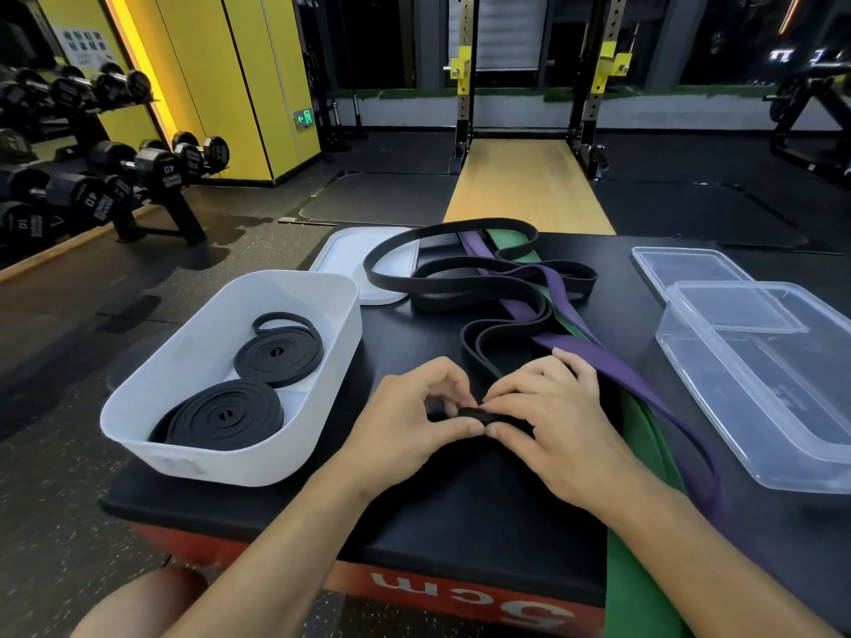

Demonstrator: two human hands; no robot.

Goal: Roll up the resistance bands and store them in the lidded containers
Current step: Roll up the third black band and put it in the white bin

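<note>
Black band (479,414) lies pinched between left hand (410,416) and right hand (548,421), fingers curled round it.

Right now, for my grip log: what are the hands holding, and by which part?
Left hand and right hand both pinch the black band at its near, partly rolled end.

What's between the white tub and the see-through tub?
Head view: the loose black band, purple band and green band lie there, with the left hand and right hand pinching the black band's rolled end.
</note>
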